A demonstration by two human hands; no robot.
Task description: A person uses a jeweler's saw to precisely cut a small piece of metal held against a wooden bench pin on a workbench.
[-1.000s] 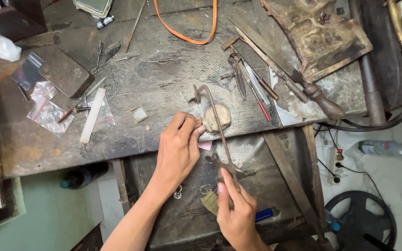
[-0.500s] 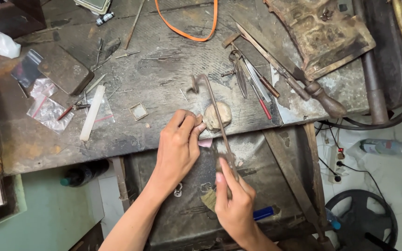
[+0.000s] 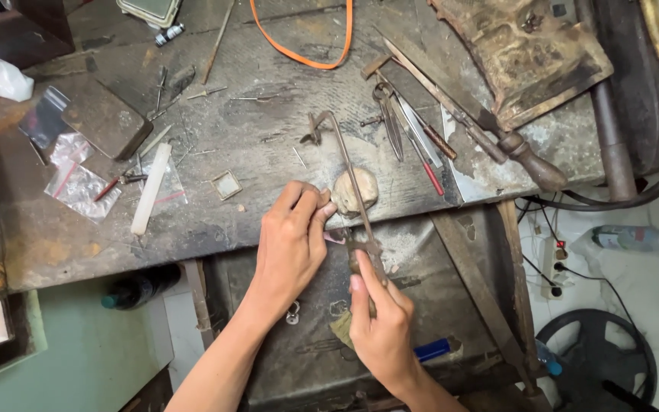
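left hand (image 3: 291,243) pins the work at the bench lip, right hand (image 3: 381,329) drives the saw (image 3: 348,172).
left fingers pinched on a small piece, hardly shifted; right fist, clenched on the saw handle, has slid back toward the body, frame reaching over the pale peg (image 3: 356,191). open bench left toward the white stick (image 3: 151,188); files (image 3: 413,137) crowd the right.

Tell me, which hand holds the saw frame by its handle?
The right hand grips the handle of the saw frame; the left hand only pinches at the bench edge.
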